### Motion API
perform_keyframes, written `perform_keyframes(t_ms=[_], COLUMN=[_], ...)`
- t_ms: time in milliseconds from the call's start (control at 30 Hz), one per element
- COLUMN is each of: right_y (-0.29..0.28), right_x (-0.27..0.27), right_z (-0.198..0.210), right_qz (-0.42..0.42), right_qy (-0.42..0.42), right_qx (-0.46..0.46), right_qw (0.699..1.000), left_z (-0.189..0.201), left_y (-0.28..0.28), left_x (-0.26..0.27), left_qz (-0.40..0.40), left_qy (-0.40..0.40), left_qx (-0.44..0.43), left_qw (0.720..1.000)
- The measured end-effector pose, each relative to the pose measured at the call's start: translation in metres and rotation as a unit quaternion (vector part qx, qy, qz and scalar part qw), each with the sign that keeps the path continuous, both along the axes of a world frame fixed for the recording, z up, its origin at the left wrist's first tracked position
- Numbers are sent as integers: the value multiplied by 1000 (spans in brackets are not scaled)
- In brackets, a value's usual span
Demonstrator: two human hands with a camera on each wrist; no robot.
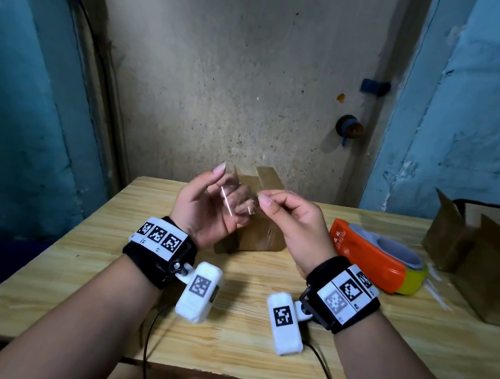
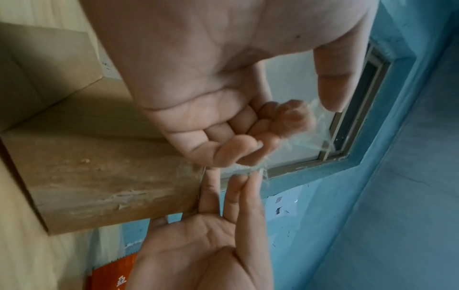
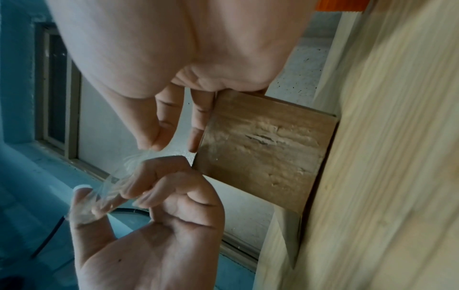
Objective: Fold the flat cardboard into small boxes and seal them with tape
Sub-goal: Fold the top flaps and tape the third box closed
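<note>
Black wrist straps (image 1: 159, 260), white tag panels (black square codes), white camera pods (image 1: 200, 291), black cables (image 1: 148, 346)

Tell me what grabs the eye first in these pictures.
Both hands meet in mid-air at the centre, the left hand and right hand pinching a crumpled piece of clear tape between them. Just behind stands a small folded cardboard box on the wooden table. An orange tape dispenser lies to the right.

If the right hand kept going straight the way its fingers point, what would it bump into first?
Most likely the left hand. The right hand points leftward at it, and both pinch the same crumpled clear tape between them. The small cardboard box seems to sit behind them, though depth is hard to judge.
</note>
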State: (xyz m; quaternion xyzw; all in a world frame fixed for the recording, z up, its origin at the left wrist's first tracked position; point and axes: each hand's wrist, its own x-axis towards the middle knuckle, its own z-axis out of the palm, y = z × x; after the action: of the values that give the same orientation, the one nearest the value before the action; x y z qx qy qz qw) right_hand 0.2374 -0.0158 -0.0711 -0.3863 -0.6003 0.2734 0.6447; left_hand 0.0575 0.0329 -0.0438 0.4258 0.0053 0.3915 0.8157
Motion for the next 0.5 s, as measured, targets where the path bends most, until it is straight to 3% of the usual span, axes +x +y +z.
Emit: perform_keyframes(t_ms=[500], right_y=[-6], right_x=[1], right_z=[11], right_qz=[35], right_qy=[153], right_qx=[-30], right_qw=[987], left_z=[3], left_y=[5], left_x=[-9], left_qz=[73], left_qy=[4], left_qx=[-1], left_qw=[997])
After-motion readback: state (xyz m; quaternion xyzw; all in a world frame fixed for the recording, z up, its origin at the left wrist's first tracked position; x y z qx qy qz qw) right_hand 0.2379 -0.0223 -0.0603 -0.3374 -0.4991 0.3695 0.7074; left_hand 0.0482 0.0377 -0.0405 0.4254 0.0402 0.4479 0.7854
